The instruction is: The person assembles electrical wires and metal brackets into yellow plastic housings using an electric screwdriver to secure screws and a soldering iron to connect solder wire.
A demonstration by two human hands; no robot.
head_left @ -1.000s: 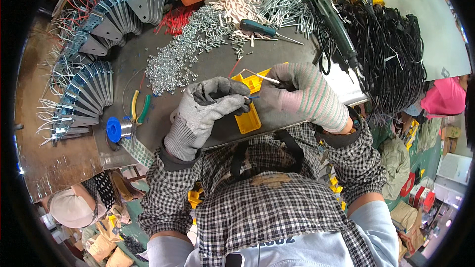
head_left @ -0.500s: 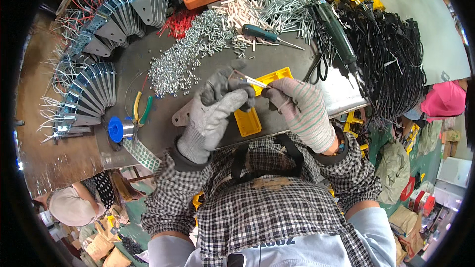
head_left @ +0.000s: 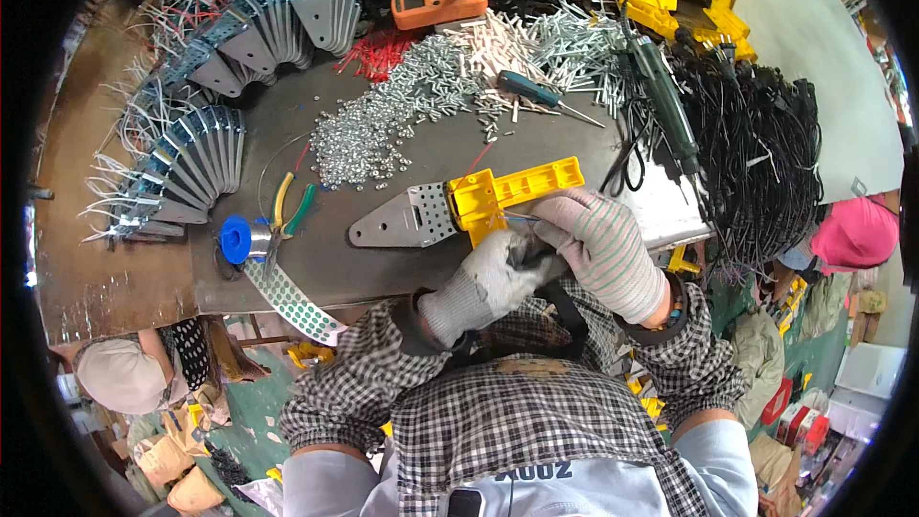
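Observation:
My left hand [head_left: 490,285], in a grey glove, is closed, its fingertips near those of my right hand. My right hand [head_left: 605,251], in a striped glove, is closed as well, thumb and fingers pinched together. What either holds is hidden among the dark fingertips; only a thin pale sliver shows above the right thumb. Just beyond the hands lies a yellow plastic housing [head_left: 474,203] with a long arm pointing right. A grey metal plate [head_left: 400,218] with many small holes sticks out of its left side. A thin red wire rises from the housing.
Small metal nuts [head_left: 359,148], pale sleeves [head_left: 493,46] and a screwdriver [head_left: 526,88] lie beyond. An orange meter [head_left: 438,4] stands behind. On the right are a green power tool [head_left: 665,101] and black cords [head_left: 756,134]; on the left, pliers [head_left: 295,211], a solder spool [head_left: 235,239] and metal plates [head_left: 187,168].
Both hands have come down toward me, the left also rightward, uncovering the housing and plate. The white pieces seen between the fingers are now mostly hidden. The whole view has shifted slightly.

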